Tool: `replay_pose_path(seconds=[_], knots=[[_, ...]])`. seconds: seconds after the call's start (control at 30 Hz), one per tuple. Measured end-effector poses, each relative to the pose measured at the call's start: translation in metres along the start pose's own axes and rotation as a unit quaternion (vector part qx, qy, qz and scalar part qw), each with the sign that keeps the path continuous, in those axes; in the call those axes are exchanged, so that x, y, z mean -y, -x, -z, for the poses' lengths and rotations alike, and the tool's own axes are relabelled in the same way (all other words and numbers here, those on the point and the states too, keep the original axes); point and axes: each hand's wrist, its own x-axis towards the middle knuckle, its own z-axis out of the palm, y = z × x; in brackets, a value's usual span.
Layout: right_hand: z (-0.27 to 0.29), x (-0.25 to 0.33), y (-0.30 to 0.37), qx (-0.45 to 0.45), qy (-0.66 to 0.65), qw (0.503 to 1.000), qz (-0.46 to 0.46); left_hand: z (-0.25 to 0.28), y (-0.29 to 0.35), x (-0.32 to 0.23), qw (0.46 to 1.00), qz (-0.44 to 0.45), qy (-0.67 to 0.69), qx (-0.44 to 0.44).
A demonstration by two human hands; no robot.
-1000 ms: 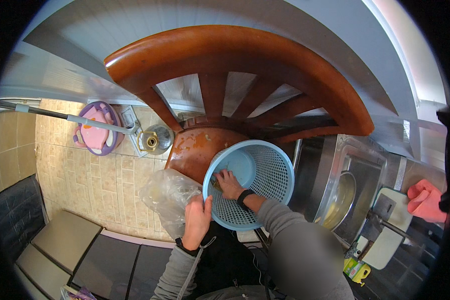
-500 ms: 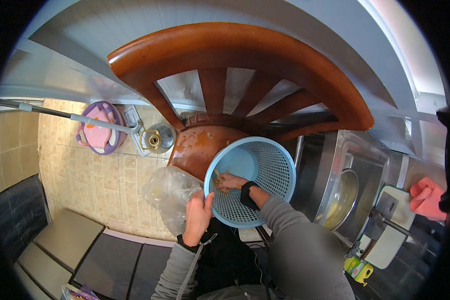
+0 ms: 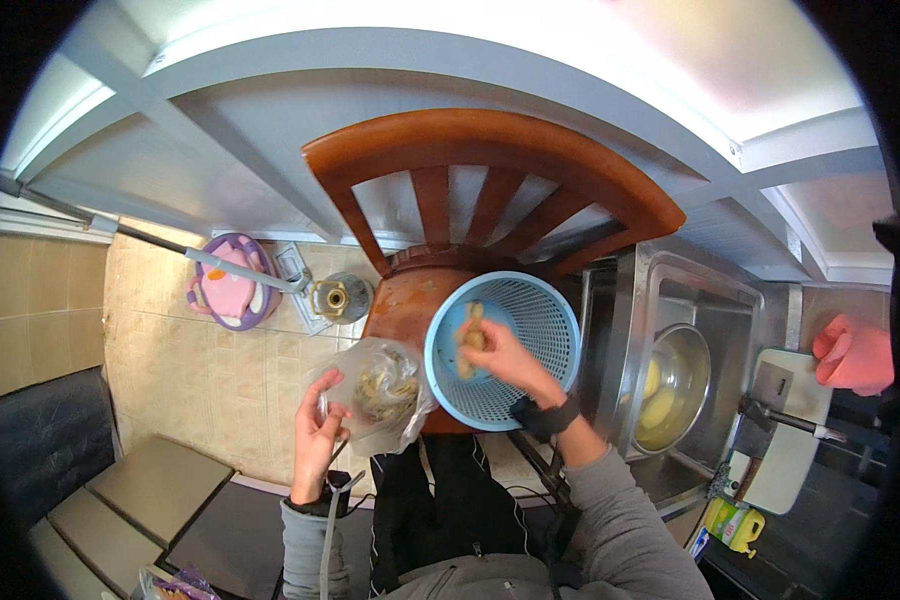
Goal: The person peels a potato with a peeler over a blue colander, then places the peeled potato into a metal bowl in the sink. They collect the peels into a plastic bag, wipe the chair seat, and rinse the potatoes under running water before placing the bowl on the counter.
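A light-blue plastic basket [image 3: 442,385] with perforated sides stands on the seat of a reddish-brown wooden chair [image 3: 402,300]. Over its inside, my right hand [image 3: 505,355] grips a knobbly, light-brown piece [image 3: 467,350] that looks like ginger root, slightly blurred. Left of the basket is a clear plastic bag [image 3: 385,437], its mouth spread upward. Brownish-green scraps [image 3: 390,398] lie inside the bag. My left hand [image 3: 316,432] has the bag's left edge between curved fingers and thumb; the exact grip is partly hidden.
At right, a steel sink [image 3: 625,330] holds a metal bowl [image 3: 705,375] with yellowish pieces in water. Beyond are a white cutting board [image 3: 785,460], a pink cloth [image 3: 850,355] and a yellow-green bottle [image 3: 738,527]. A gas cylinder [image 3: 355,300] stands left of the chair.
My left hand has left the basket rim and moved to the bag, which now opens upward. My right hand has lifted a light-brown piece from the basket's inner left side toward its middle.
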Motion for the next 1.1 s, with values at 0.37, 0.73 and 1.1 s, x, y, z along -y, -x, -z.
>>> replay_pose_path(seconds=[0.37,0.73,1.1], knots=[[-0.152,-0.005,0.016,0.041,0.222,0.971,0.076,0.001,0.031,-0.012,0.998,-0.02,0.059,0.01],[-0.14,0.013,0.11,0.066,0.537,0.833,0.118,0.002,0.153,-0.16,0.986,-0.167,-0.013,0.005],[-0.055,0.159,0.194,0.033,-0.131,0.963,0.233,-0.011,0.222,-0.257,0.918,-0.391,-0.051,-0.038]])
